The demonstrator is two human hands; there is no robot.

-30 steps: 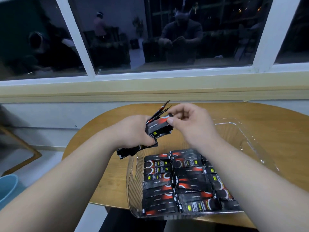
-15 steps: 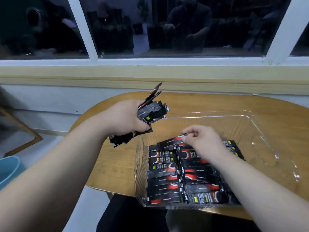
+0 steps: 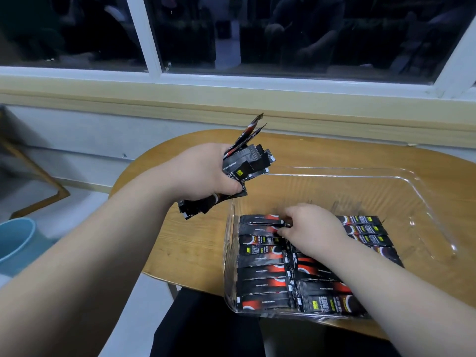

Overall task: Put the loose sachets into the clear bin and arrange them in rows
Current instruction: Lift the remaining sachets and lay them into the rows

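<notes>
My left hand [image 3: 203,173] grips a bundle of black-and-red sachets [image 3: 244,163] above the table, just left of the clear bin [image 3: 425,202]. Inside the bin, several sachets [image 3: 262,276] lie flat in rows along the near half. My right hand [image 3: 311,228] reaches down into the bin with its fingers curled on a sachet [image 3: 260,220] at the far end of the left row. That sachet lies flat in line with the rest. The far half of the bin holds nothing.
The bin stands on a rounded wooden table [image 3: 180,243] under a window sill [image 3: 231,104]. A light blue tub [image 3: 15,240] stands on the floor at the left. My dark-clad lap [image 3: 206,328] shows below the table's near edge.
My right hand took one sachet from the bundle, carried it down into the bin and laid it at the far end of the left row. The left hand kept hold of the bundle.
</notes>
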